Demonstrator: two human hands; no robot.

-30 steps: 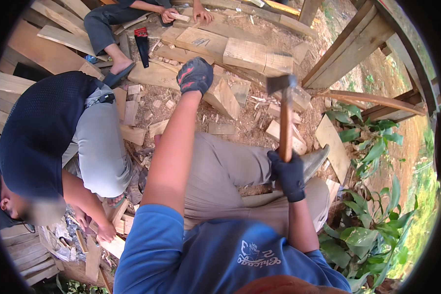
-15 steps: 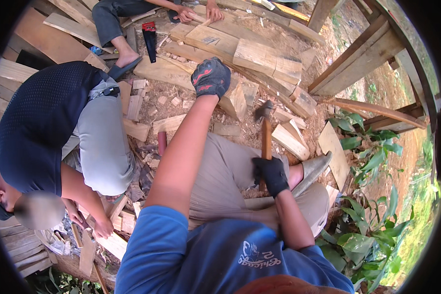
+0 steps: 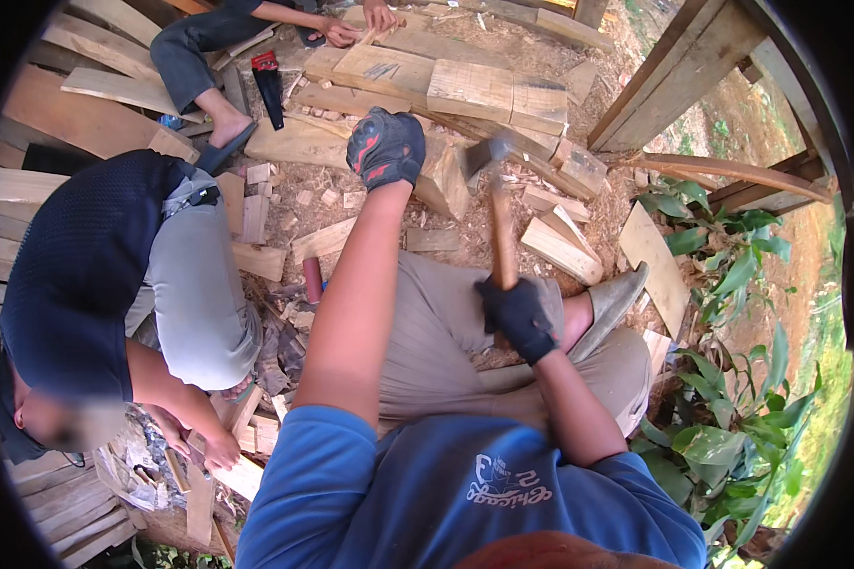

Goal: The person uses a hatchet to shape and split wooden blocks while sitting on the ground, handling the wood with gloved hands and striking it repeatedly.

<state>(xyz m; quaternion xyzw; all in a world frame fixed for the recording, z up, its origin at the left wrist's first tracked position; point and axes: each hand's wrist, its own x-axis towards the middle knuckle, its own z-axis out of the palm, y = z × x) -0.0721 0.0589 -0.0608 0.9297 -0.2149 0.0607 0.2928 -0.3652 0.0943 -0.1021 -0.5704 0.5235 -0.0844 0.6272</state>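
Observation:
My left hand [image 3: 386,149], in a black glove with red marks, is closed against the near end of a thick wooden block [image 3: 445,186]; what lies under the fingers is partly hidden. My right hand [image 3: 519,318], in a dark glove, is wrapped round the wooden handle of a hatchet [image 3: 503,232]. Its dark metal head is raised just right of the block, blurred and apart from my left hand. Wood chips and offcuts surround my outstretched leg.
A handsaw [image 3: 268,90] with a red handle lies on the far left. Stacked timbers [image 3: 470,90] stand ahead, small metal pieces on one. A person [image 3: 85,275] crouches at left; another person's hands [image 3: 342,33] work at the top. Leafy plants [image 3: 721,427] grow at right.
The hatchet has swung left and upward, its head now nearer the block and my left hand. My left hand keeps its place on the block as the view shifts slightly.

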